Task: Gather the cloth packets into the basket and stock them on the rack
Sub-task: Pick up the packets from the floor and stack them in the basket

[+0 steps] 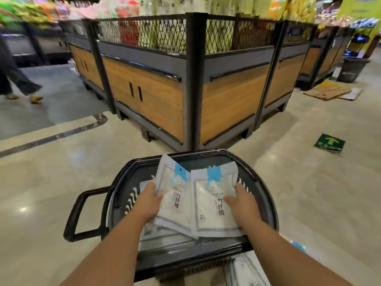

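A black plastic basket (pixel 266 195) sits on the floor in front of me, its handle (pixel 76 215) sticking out to the left. My left hand (pixel 149 200) grips a stack of white cloth packets (pixel 175 195) with blue tags, held over the basket. My right hand (pixel 241 203) grips a second stack of the same packets (pixel 212 211) beside it. More packets (pixel 165 240) lie flat in the basket underneath. Another packet (pixel 245 269) lies on the floor outside the basket's near right corner.
A wood-panelled display rack (pixel 156 100) with black mesh sides stands right behind the basket. A person's legs (pixel 18 83) are at the far left. Flattened cardboard (pixel 329 92) and a dark bin (pixel 352 69) are at the right; a green floor sticker (pixel 329 142) lies nearby.
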